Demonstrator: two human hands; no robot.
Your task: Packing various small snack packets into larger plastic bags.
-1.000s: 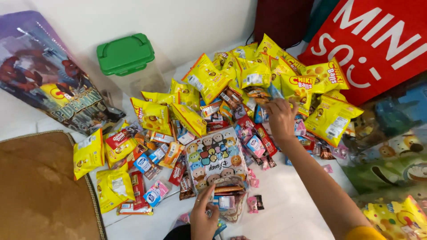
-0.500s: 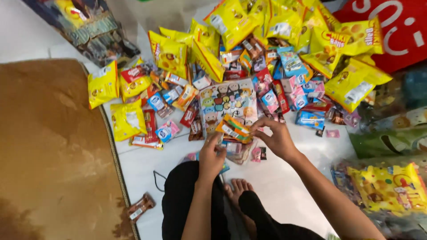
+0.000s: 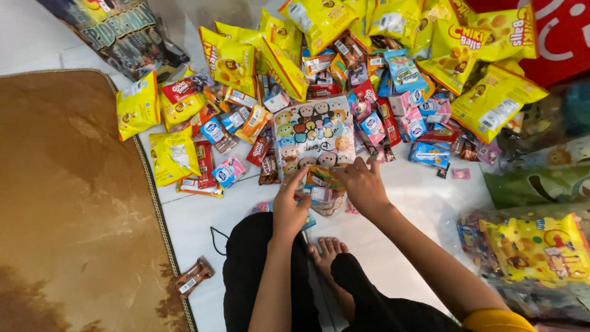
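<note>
Seated on white floor (image 3: 399,246), legs in black, bare foot (image 3: 329,251) partly hidden between knees. Left hand (image 3: 290,206) and right hand (image 3: 362,184) meet over an orange snack packet (image 3: 322,178); fingers of both closed on its edges, grip detail probably masked by knuckles. Packet lies at near edge of cartoon-print bag (image 3: 313,132). Beyond: yellow snack bags (image 3: 319,24), cut off at top. Brown rug (image 3: 67,203) left.

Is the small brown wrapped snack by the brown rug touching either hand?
No: the small brown wrapped snack lies alone at the rug's edge, far from both hands.
</note>
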